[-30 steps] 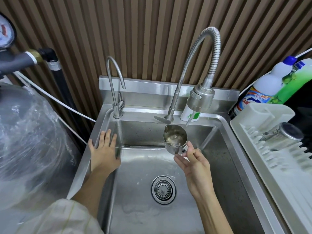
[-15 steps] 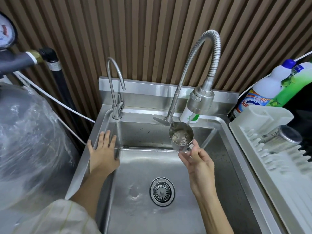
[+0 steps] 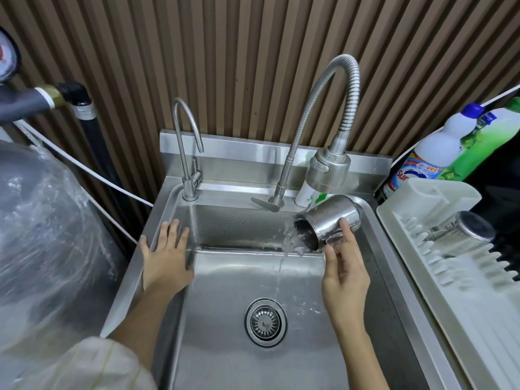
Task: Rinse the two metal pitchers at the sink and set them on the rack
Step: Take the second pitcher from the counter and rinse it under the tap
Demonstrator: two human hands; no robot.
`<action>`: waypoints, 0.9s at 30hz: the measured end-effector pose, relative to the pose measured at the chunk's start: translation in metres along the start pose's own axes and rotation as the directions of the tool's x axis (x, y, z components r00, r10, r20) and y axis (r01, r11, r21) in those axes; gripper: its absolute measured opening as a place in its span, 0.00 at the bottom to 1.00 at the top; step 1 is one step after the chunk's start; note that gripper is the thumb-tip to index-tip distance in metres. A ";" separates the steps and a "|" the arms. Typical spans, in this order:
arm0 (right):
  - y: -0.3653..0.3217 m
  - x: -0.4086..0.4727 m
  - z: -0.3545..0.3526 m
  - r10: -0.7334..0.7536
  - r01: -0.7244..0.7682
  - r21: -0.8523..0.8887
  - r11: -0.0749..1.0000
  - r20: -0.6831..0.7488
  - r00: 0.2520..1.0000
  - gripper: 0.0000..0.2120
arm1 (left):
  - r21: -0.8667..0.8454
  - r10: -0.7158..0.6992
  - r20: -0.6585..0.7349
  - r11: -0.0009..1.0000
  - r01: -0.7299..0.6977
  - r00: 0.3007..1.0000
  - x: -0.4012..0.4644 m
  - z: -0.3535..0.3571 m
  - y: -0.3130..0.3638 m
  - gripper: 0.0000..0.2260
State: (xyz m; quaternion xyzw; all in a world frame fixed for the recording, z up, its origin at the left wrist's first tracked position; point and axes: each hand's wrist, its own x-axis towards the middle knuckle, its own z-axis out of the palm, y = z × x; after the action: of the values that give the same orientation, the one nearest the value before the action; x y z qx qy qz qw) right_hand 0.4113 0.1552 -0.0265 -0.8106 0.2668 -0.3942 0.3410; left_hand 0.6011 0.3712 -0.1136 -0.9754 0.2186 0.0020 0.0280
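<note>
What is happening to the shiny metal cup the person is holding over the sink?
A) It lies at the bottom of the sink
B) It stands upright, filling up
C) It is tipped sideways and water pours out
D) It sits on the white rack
C: the right hand holds the pitcher tilted, mouth facing left, and water streams toward the drain.

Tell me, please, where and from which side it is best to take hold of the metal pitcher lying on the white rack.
Probably round its bare cylindrical wall, coming from above. The metal pitcher lies tilted on the white rack, base toward the camera, prongs at its sides. Its handle, if any, is not clearly visible.
</note>
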 end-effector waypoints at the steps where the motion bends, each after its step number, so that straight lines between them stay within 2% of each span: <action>1: 0.001 0.000 -0.001 -0.016 0.016 -0.008 1.000 -0.005 1.000 0.13 | 0.004 -0.001 0.000 1.000 0.001 1.000 0.000 0.000 0.000 0.36; 5: -0.002 0.001 -0.004 -0.072 0.072 -0.005 0.997 -0.003 0.997 0.17 | 0.024 -0.003 0.003 1.000 0.003 1.000 0.001 0.002 0.000 0.37; 8: -0.005 0.002 -0.004 -0.123 0.123 -0.007 0.992 0.028 0.992 0.16 | 0.016 -0.005 -0.002 1.000 0.005 1.000 0.002 0.002 0.000 0.37; 10: -0.008 0.002 -0.002 -0.116 0.115 0.025 0.993 0.036 0.993 0.19 | 0.011 -0.003 -0.004 1.000 0.003 1.000 0.002 0.002 0.000 0.37; 13: -0.013 0.012 0.002 0.032 -0.046 0.077 0.996 0.174 0.984 0.17 | 0.014 -0.005 -0.013 1.000 0.005 1.000 0.001 0.002 0.000 0.37; 16: -0.004 0.022 0.012 0.137 -0.170 0.071 0.983 0.342 0.930 0.09 | -0.006 0.001 -0.022 1.000 -0.001 1.000 0.002 0.002 -0.001 0.37; 19: 0.001 0.020 0.021 0.152 -0.202 0.099 0.974 0.375 0.914 0.10 | -0.004 -0.002 -0.022 1.000 0.002 1.000 0.002 0.003 -0.001 0.37; 22: -0.008 0.021 0.024 0.238 -0.302 0.160 0.940 0.329 0.914 0.14 | -0.039 -0.005 -0.042 0.999 0.004 0.999 0.003 0.003 -0.001 0.35; 25: -0.002 0.027 0.024 0.363 -0.463 0.350 0.814 0.316 0.877 0.17 | -0.041 -0.004 -0.051 0.999 0.002 0.999 0.004 0.005 -0.001 0.34; 27: 0.003 0.028 0.025 0.473 -0.607 0.447 0.658 0.382 0.794 0.18 | -0.068 -0.009 -0.071 0.998 0.004 0.997 0.003 0.005 -0.001 0.33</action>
State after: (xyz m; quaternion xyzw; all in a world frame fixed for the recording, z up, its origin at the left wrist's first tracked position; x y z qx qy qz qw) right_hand 0.4464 0.1417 -0.0273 -0.6007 0.3307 -0.2354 0.6888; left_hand 0.6044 0.3713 -0.1188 -0.9760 0.2161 -0.0252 -0.0129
